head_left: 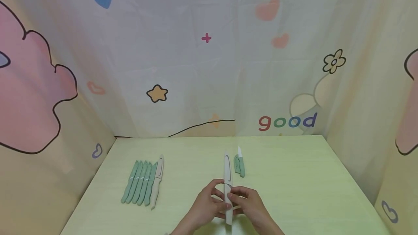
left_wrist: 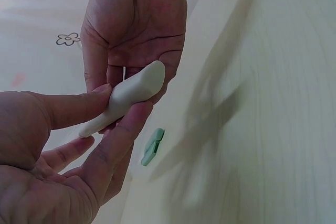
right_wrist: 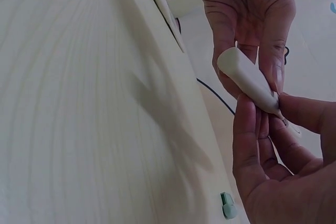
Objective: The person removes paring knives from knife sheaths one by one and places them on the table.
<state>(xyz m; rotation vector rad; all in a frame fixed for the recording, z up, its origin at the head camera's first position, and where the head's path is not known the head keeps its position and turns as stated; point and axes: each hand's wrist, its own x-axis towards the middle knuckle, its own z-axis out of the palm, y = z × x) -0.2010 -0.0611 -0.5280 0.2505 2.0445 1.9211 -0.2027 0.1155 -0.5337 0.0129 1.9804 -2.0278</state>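
White knife [head_left: 227, 188], sheath [head_left: 227, 168] over blade, is at near centre, pinched by left hand [head_left: 207, 203] and right hand [head_left: 250, 199]; step looks like seating or drawing the sheath, next move calling for steady handle [head_left: 229, 219] grip, bare-bladed green knife [head_left: 241, 166] lying farther right

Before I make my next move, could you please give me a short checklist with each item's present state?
1. Left grip on the white knife: ok, thumb and fingers are around it.
2. Right grip on the same knife: ok, it pinches it from the other side.
3. White sheath fully seated: cannot tell, the fingers crowd the joint.
4. Small green knife covered: not ok, its blade is bare and its green sheath lies beside it.
5. Row of knives apart from both hands: ok, five green and one white lie off to the left.
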